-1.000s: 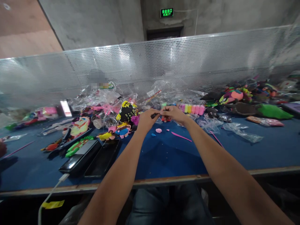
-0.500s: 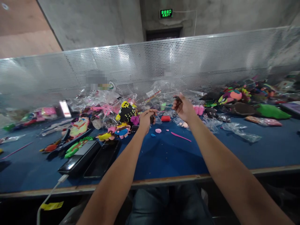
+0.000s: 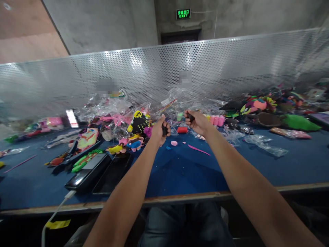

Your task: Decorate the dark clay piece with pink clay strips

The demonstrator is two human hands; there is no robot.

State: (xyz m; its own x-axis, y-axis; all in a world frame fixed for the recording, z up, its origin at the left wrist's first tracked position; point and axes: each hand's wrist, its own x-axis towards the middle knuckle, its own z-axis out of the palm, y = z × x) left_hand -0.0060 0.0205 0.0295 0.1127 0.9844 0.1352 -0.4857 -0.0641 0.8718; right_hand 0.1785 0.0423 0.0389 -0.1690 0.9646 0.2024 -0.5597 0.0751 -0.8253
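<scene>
Step in hand, as judged: working dark modelling clay, held as two separate lumps. Next move, as judged: light, even finger pressure, both lumps kept clear of the other colours.

Left to right:
- Black clay figure with yellow spots point(image 3: 141, 124): just beyond and left of the left hand.
- Left hand point(image 3: 159, 131): thumb raised, fingers curled round the first lump.
- Rounded black clay-like lump point(image 3: 165, 130): within the left fingers.
- Small blue clay scrap point(image 3: 168, 148) and flattened pale-pink clay piece point(image 3: 174, 143): on the blue-covered counter point(image 3: 190, 178), nearer the wearer than both hands.
- Red clay block point(image 3: 182, 130): on the counter, between the hands.
- Smaller dark clay-like lump point(image 3: 190, 117): at the right fingertips.
- Right hand point(image 3: 197, 121): fingers bent, nearly closed on that lump; well apart from the left.
- Slim magenta plastic modelling knife point(image 3: 198, 150): on the nearer side of the right hand.
</scene>
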